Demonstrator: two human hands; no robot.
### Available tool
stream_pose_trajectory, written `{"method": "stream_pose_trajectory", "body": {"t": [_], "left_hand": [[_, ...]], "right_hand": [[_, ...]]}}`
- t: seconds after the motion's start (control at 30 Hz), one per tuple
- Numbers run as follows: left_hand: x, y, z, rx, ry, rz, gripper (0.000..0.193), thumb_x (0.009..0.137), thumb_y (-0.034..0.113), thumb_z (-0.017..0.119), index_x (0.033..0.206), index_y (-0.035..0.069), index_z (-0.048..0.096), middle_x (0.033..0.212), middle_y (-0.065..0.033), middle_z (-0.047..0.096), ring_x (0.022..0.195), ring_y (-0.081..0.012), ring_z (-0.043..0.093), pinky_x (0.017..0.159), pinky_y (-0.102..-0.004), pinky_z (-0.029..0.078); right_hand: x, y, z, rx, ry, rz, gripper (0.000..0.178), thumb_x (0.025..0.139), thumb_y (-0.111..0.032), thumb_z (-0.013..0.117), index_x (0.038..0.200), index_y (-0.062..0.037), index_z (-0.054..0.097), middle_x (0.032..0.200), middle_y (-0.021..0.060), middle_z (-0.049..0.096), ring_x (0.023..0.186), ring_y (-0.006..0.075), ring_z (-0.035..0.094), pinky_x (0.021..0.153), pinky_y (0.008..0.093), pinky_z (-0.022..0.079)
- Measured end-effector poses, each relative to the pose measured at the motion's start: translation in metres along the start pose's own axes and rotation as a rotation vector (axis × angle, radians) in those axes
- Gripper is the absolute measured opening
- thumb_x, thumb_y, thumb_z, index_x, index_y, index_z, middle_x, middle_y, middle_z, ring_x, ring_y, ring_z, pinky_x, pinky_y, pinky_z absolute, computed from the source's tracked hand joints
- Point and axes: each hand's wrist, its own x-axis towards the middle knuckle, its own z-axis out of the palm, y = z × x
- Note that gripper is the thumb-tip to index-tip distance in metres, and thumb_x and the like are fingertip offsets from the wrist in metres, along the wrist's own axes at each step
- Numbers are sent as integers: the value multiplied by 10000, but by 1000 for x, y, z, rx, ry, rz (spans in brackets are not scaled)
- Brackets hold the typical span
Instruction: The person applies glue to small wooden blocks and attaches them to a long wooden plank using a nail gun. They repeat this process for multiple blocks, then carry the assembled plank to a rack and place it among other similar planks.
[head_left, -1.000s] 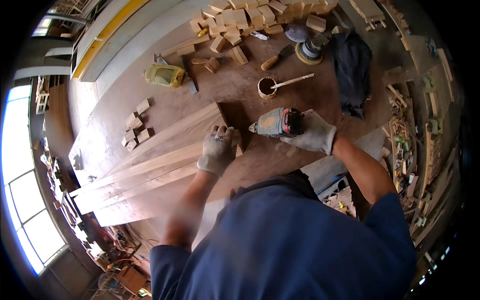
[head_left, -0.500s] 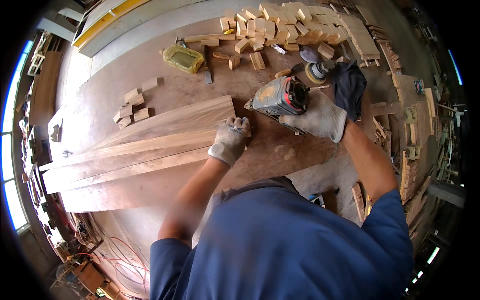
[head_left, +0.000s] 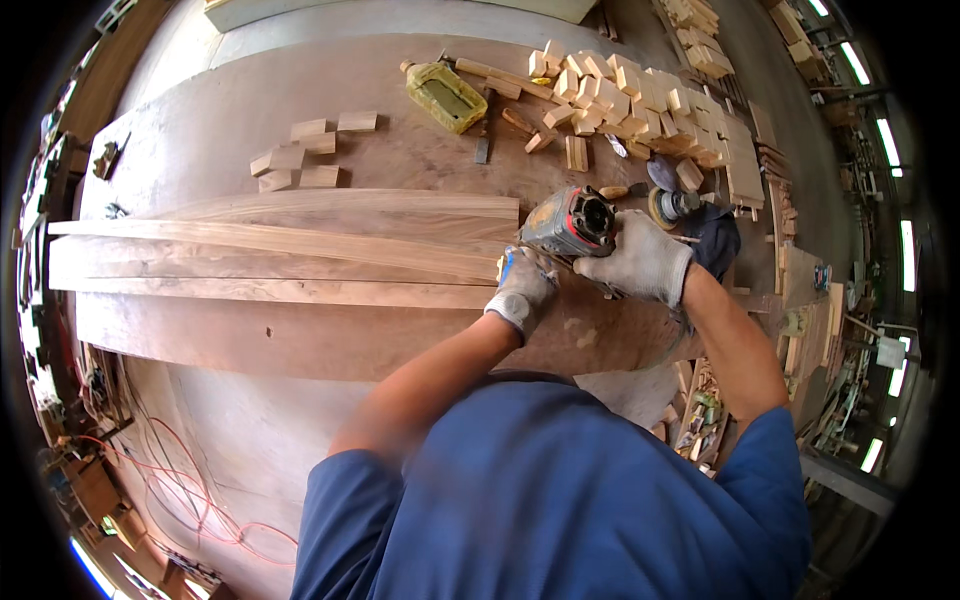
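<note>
My right hand (head_left: 642,258), in a pale work glove, is closed on a worn grey nail gun (head_left: 560,225) with a black cap and a red ring. The tool's nose points left, toward the board ends; its handle is mostly hidden by the glove. My left hand (head_left: 525,285), gloved too, has its fingers curled at the right ends of several long wooden boards (head_left: 380,248), just below the nail gun. A bit of blue shows by its fingers; I cannot make out what it is. The boards lie side by side across the table.
Small wood blocks (head_left: 305,158) lie behind the boards. A yellowish plastic container (head_left: 447,97) lies farther back, beside a large heap of pale blocks (head_left: 640,105). A round sander (head_left: 672,205) and dark cloth (head_left: 715,238) are right of my right hand. A red hose (head_left: 190,490) trails on the floor.
The view has turned, so the boards now lie more level. My left hand has shifted along the board ends, closer to the nail gun, which stays in my right hand.
</note>
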Motion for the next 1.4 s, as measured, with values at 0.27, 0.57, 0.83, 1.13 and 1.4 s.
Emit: {"method": "stream_pose_trajectory", "body": {"t": [0.27,0.57,0.83,1.13,1.4], "left_hand": [[6,6,30,-619,387,-233,373,1023,232,547,1327,30,623,1286,-241,664,1222,-471,596,1021,-584,476],[-8,-5,-11,-1300,253,-280,459,1084,87,446,1541,49,463,1578,-158,521,1487,-304,456,1241,-435,371],[26,15,64,-566,529,-149,392,1058,95,444,1396,-32,597,1363,-260,659,1276,-404,613,1092,-500,464],[14,10,44,-538,266,-116,473,1033,144,469,1425,-87,602,1417,-289,648,1308,-446,618,1138,-542,435],[12,9,35,-393,213,-54,463,1019,146,491,1406,-55,646,1436,-279,645,1324,-428,618,1128,-540,442]], "right_hand": [[26,-21,1,-194,-63,-52,396,833,-259,765,1164,-43,782,1003,202,799,893,293,770,877,417,596],[63,-39,7,-464,-180,-54,385,799,-303,756,1037,0,770,912,263,757,881,405,752,871,448,587],[101,-70,17,-739,-309,-36,428,738,-338,765,911,53,752,879,314,712,897,449,732,829,475,591],[128,-110,38,-886,-565,129,285,858,-188,732,941,73,812,852,209,798,722,266,802,677,404,630],[128,-128,42,-886,-603,232,280,863,-188,742,937,74,806,825,177,794,699,263,791,660,409,624]]}}
